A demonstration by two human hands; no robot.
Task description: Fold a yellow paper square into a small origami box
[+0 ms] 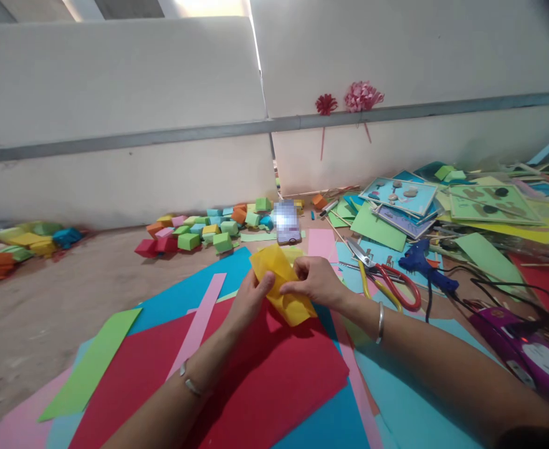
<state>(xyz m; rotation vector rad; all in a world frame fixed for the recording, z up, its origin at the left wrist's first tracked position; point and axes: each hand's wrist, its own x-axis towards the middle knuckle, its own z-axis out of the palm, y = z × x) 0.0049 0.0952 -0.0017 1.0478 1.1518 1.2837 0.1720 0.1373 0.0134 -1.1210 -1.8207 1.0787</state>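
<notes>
Yellow paper (pixel 283 284): folded piece, held up over the far edge of the red sheet (pixel 265 380), tilted, clear of the floor.
Left hand (pixel 248 299): above the far edge of the red sheet; fingers closed on the paper's left side, thumb pressed on its face.
Right hand (pixel 316 282): above the far right corner of the red sheet; thumb and fingers pinched on the paper's right edge.
Bangles: one on the left wrist (pixel 190 383) over the red sheet, one on the right wrist (pixel 380 322) just right of it.
Red sheet: lay flat on the floor under both forearms, on top of other coloured sheets.
Pink strip (pixel 199 321): lay along the left edge of the red sheet, partly on it.
Green strip (pixel 91 365): lay left of the red sheet, just beside it.
Blue sheet (pixel 194 287): lay beyond the red sheet, partly beneath it.
Scissors (pixel 386 280): red and yellow handles, right of and beyond the red sheet, near the right hand.
Glue gun (pixel 424 265): blue, further right of the red sheet than the scissors, cable attached.
Phone (pixel 287 223): beyond the red sheet, screen blurred.
Cubes (pixel 209 231): many coloured paper ones, scattered well beyond the red sheet, near the wall.
Flowers (pixel 362 95): two paper ones on the wall ledge, far beyond the red sheet.
</notes>
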